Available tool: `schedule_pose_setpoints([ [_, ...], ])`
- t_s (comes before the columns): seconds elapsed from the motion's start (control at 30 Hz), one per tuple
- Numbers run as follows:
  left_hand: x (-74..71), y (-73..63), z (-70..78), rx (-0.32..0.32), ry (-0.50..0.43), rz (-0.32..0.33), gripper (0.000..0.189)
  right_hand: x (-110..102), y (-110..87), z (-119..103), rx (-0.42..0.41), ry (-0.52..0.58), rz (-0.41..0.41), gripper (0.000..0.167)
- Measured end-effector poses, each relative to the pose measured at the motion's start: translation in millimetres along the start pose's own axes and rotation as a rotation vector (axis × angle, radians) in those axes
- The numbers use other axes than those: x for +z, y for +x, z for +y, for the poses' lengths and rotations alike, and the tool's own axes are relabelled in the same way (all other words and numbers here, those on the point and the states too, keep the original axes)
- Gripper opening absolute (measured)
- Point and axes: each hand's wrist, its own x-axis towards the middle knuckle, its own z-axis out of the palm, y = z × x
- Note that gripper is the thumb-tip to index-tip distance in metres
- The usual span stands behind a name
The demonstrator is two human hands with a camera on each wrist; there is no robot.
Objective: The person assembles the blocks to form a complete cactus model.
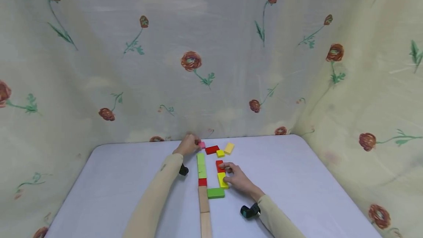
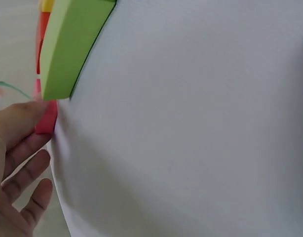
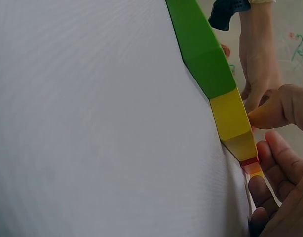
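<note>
Near the table's far edge my left hand [image 1: 189,144] pinches a small pink block [image 1: 202,145] between thumb and forefinger; its other fingers are spread loosely in the left wrist view. Closest to it is a row of light green blocks [image 1: 201,172]. My right hand [image 1: 238,179] reaches in from the right, its thumb touching a yellow block [image 1: 223,181] and a fingertip over the red block [image 1: 219,163] just beyond. A green block [image 3: 206,54] lies at the near end of that yellow one.
Wooden blocks [image 1: 203,199] and a small red block [image 1: 202,182] continue the light green row toward me. Toward the back lie a dark red block [image 1: 212,150], a small yellow block [image 1: 220,154] and a pale yellow block [image 1: 229,148]. A flowered curtain [image 1: 224,94] hangs behind the white table [image 1: 281,172].
</note>
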Motion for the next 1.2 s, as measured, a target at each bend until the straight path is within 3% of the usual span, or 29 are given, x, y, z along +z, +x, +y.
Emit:
schedule_pose_setpoints([
  [0.33,-3.6,-11.3,-8.1,-0.002,-0.115,-0.082,0.029,-3.1,-0.6,4.2,0.002,0.012,0.011,0.046],
  [0.83,-2.9,-21.8,-9.5,-0.005,-0.113,-0.1,0.027,0.8,-0.5,2.4,0.019,0.016,0.016,0.045],
  [1.2,-10.3,-24.4,-8.2,-0.025,-0.106,-0.105,0.025,2.1,0.6,-2.0,0.016,0.023,0.016,0.045],
])
